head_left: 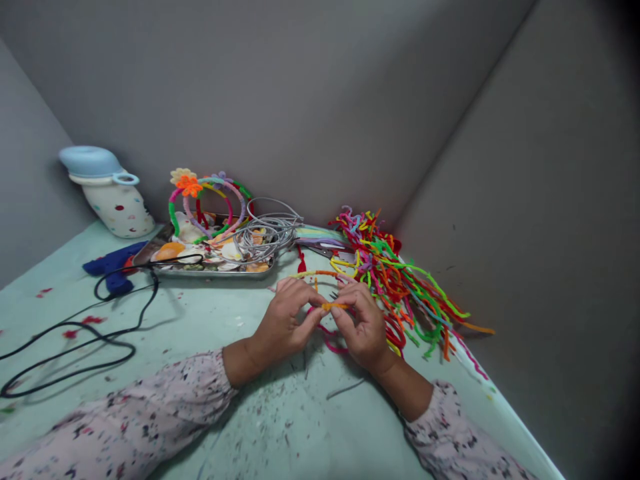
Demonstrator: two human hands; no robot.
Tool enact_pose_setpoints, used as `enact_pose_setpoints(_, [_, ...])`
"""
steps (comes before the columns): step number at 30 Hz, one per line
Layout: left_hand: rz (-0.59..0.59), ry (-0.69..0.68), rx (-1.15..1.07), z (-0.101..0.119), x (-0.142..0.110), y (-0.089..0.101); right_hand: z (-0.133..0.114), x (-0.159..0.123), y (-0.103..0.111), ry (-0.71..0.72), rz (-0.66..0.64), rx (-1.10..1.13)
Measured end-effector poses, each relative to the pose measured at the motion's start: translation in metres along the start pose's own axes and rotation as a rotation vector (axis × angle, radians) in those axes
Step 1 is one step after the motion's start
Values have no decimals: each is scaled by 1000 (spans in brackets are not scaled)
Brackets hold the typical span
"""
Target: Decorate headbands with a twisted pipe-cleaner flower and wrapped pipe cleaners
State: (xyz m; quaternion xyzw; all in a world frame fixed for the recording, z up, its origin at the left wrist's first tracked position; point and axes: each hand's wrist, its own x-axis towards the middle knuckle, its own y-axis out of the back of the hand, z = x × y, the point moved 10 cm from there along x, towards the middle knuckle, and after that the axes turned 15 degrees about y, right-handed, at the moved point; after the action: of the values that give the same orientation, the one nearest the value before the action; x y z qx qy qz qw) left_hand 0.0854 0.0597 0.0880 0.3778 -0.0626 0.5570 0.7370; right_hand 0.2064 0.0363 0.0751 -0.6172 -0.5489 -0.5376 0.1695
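Observation:
Thumb and fingertips of my left hand [286, 319] pinch one end of a short orange pipe cleaner [328, 307]. My right hand [364, 328] grips the same piece just to the right, so the two hands nearly meet above the table. Part of the piece is hidden by the fingers. Behind the hands curves a multicoloured fuzzy hoop [320, 273], partly covered by them. Close beside my right hand lies a big tangled heap of coloured pipe cleaners [385, 267]. Pink fuzzy loops [336, 347] show below and between the hands.
A metal tray [220, 274] holds scraps, a coil of grey wire [270, 233] and finished flower-trimmed hoops [186, 185]. Left of it are a blue glue gun [114, 261], its black cord [120, 343] and a blue-lidded bottle [113, 193]. Scissors [320, 250] lie behind the hands. Walls enclose the table.

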Motion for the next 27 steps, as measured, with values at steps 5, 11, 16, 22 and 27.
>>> enact_pose_setpoints(5, [13,-9,20,0,0,0,-1,0,-1,-1,-15,-23])
enact_pose_setpoints(11, [23,-7,29,1,1,1,0,0,-2,2,-20,-23])
enact_pose_setpoints(16, [22,11,38,1,1,2,0,-1,-2,7,-29,-25])
enact_pose_setpoints(22, [9,70,31,-4,2,0,-1,0,-3,10,-42,-42])
enact_pose_setpoints(27, [25,93,39,-6,2,0,-2,0,-2,21,-37,-53])
